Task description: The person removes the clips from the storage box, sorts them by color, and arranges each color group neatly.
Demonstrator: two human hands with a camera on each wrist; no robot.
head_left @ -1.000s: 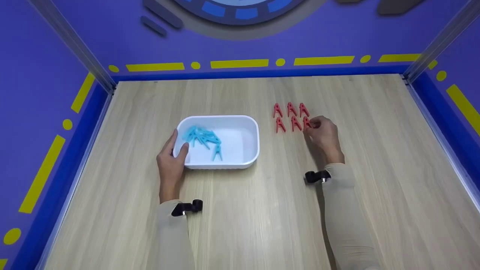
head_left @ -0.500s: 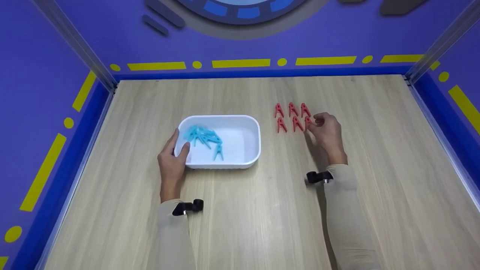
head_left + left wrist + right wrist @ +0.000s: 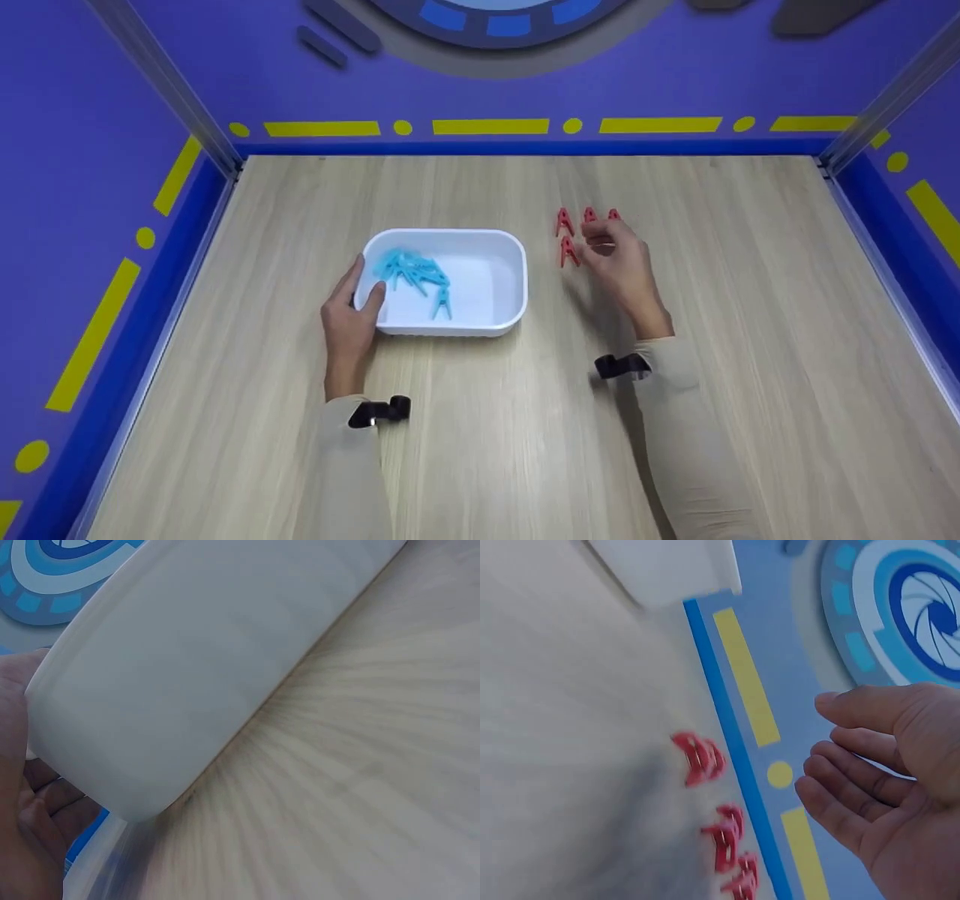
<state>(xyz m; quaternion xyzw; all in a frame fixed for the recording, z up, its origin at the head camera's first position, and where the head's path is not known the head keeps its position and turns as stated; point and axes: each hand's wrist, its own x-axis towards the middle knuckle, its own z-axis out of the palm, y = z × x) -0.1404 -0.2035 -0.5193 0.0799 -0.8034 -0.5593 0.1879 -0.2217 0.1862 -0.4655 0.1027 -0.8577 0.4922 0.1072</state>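
A white plastic bin (image 3: pixel 487 328) holds several light-blue clothespins (image 3: pixel 442 303), bunched toward its left side. My left hand (image 3: pixel 349 330) grips the bin's left end, thumb over the rim and fingers along the outside. The left wrist view shows the bin wall (image 3: pixel 172 697) from outside. To the right of the bin, red clothespins (image 3: pixel 568 253) lie in two short rows. My right hand (image 3: pixel 621 274) hovers over them and hides part of both rows in the head view. In the right wrist view its fingers (image 3: pixel 847 814) are relaxed, with nothing between them and the thumb.
A light wood-grain table (image 3: pixel 480 420) carries everything. Blue-purple panels (image 3: pixel 480 97) with yellow markings stand along the back and both sides, with metal posts (image 3: pixel 187 105) at the corners. Black wrist cameras (image 3: pixel 379 411) are strapped over both sleeves.
My right hand has left the rightmost red clothespin of the near row and moved left over the rows. The left hand keeps its hold on the bin. The head view has shifted slightly.
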